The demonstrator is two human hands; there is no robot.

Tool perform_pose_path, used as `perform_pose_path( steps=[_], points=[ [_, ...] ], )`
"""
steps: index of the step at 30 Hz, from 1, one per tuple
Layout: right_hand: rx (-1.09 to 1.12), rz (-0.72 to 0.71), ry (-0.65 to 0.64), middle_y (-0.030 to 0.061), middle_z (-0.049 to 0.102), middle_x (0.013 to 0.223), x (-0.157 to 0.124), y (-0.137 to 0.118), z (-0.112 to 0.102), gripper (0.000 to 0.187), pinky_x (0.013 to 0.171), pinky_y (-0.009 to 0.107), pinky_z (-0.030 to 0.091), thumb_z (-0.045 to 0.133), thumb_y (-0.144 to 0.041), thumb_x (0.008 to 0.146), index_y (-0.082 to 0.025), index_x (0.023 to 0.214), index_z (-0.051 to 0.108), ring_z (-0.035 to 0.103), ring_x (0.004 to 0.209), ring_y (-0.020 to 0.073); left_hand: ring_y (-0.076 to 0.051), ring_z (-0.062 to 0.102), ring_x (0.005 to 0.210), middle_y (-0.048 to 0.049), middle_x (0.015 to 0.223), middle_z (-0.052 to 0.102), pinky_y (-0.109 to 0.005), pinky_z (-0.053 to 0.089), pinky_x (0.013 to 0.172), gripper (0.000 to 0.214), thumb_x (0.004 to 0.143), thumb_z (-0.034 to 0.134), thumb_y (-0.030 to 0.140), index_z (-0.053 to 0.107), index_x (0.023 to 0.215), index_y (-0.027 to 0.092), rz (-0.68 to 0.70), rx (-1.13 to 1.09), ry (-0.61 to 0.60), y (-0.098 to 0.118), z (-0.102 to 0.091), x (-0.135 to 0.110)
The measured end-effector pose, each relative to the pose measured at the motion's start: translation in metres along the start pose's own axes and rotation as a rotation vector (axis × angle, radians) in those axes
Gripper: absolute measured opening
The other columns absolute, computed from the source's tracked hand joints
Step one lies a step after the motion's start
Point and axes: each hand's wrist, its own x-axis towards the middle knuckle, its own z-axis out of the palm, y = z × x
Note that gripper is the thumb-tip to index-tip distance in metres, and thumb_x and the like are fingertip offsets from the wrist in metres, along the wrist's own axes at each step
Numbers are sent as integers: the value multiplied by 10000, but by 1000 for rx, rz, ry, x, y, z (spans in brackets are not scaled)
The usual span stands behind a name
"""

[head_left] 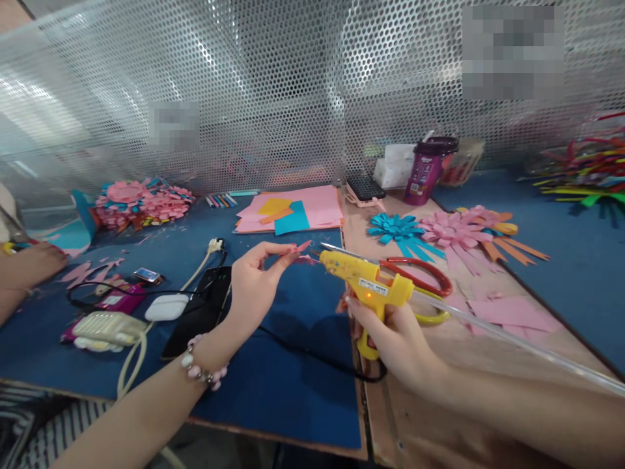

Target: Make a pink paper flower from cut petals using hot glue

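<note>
My left hand (254, 277) pinches a small pink paper piece (301, 253) between thumb and fingertips, held above the blue mat. My right hand (395, 339) grips a yellow glue gun (371, 286) by its handle, its nozzle pointing left and almost touching the pink piece. An orange light glows on the gun's side and a clear glue stick (512, 339) runs out of its back to the right. A black cord (312, 355) leads away from the gun's handle.
Red and yellow scissors (420, 277) lie behind the gun. Blue and pink paper flowers (439, 231), pink paper sheets (297, 208), a purple cup (427, 169), phones, an earbud case (166, 307) and cables crowd the table. Another person's arm (24, 270) rests at far left.
</note>
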Motion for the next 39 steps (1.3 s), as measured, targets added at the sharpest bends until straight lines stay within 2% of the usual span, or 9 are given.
perform_pose_path(
  steps=[4, 9, 17, 21, 25, 32, 34, 37, 39],
  points=[
    [7, 4, -19, -13, 535, 658, -1, 0, 0, 309, 513, 222, 417, 549, -463, 886, -164, 849, 616, 507, 575, 105, -212, 697, 839, -81, 898, 756, -352, 542, 822, 232, 717, 785, 364, 740, 850, 180, -95, -154, -20, -6, 2, 4],
    [16, 37, -27, -18, 530, 655, 0, 1, 0, 327, 491, 220, 405, 550, -480, 877, -163, 879, 632, 492, 552, 100, -232, 718, 822, -107, 917, 759, -368, 560, 804, 256, 711, 787, 357, 736, 859, 155, -168, -199, -109, -5, 3, 3],
    [41, 75, -25, -26, 511, 626, 1, -1, 1, 338, 497, 217, 411, 565, -494, 864, -161, 855, 624, 488, 550, 100, -241, 722, 830, -108, 919, 761, -380, 559, 814, 251, 728, 773, 373, 740, 869, 169, -170, -159, -171, -5, 3, 1],
    [47, 89, -21, -26, 517, 624, 2, -2, 1, 356, 517, 215, 431, 563, -508, 871, -158, 862, 629, 510, 569, 104, -226, 720, 779, -96, 895, 759, -366, 554, 789, 251, 724, 777, 366, 734, 871, 167, -175, -193, -154, -3, 3, 0],
    [42, 117, -31, -5, 570, 625, 4, -2, 1, 394, 526, 222, 446, 540, -534, 887, -153, 872, 635, 558, 589, 119, -189, 701, 736, -65, 846, 751, -324, 543, 757, 243, 688, 806, 331, 726, 841, 161, -191, -239, -71, 0, 4, 1],
    [138, 201, -51, 2, 619, 551, 8, 0, 3, 472, 429, 250, 493, 556, -606, 855, -155, 990, 593, 627, 513, 174, -126, 663, 806, -36, 887, 729, -253, 521, 776, 235, 633, 843, 222, 706, 813, 158, -345, -610, -18, 0, 1, 9],
    [152, 194, -38, -13, 592, 540, 12, 1, 2, 477, 388, 248, 483, 558, -627, 844, -163, 952, 585, 635, 490, 183, -95, 643, 751, -28, 884, 715, -221, 512, 725, 234, 643, 842, 212, 707, 823, 149, -409, -713, -45, 1, 0, 11],
    [149, 86, -27, -7, 600, 628, 27, 0, 0, 444, 401, 226, 475, 551, -613, 860, -170, 835, 573, 626, 484, 141, -63, 596, 654, -7, 828, 687, -203, 491, 646, 207, 663, 834, 213, 705, 812, 148, -505, -848, -143, 5, -2, 12],
    [157, 42, -15, 3, 604, 677, 46, -5, 0, 421, 433, 219, 490, 557, -584, 873, -171, 794, 567, 603, 503, 111, -68, 575, 619, 3, 775, 669, -219, 485, 623, 200, 637, 848, 206, 693, 752, 152, -499, -908, -186, 8, -2, 11]
  ],
)
